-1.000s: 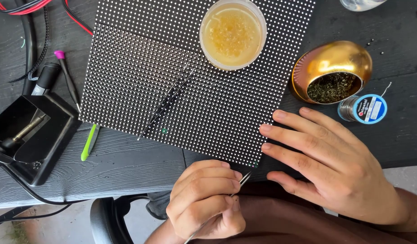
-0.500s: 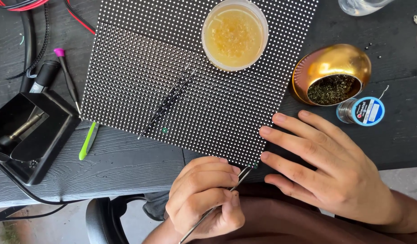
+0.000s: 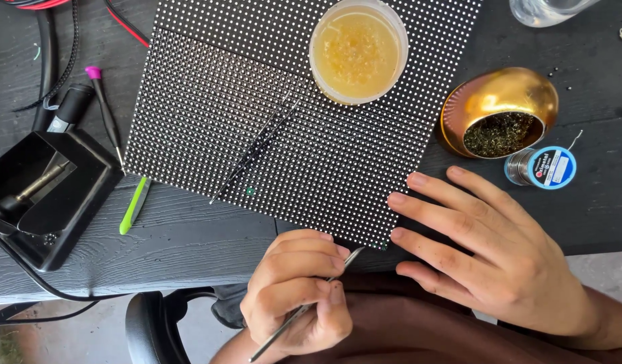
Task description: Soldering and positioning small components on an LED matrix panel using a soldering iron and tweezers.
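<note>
Tweezers, thin and silvery, sit in the left hand, which is curled around them like a pen at the near edge of the desk, tip aimed at the near corner of the dotted panel. The right hand lies open and flat, fingers spread, fingertips pressing on the panel's near right edge and grasping nothing.

By the look of it, the step in hand is fine work on one dot near that corner, with the right hand steadying the board. The next move likely calls for a small, exact reach with the tip and no slip of the panel.

The panel is a black grid of tiny white dots, lying flat across the desk's middle. A second dark pair of tweezers and a tub of amber paste rest on it. A gold tip-cleaner bowl and a solder spool stand off its right edge; a black stand sits at the left.
</note>
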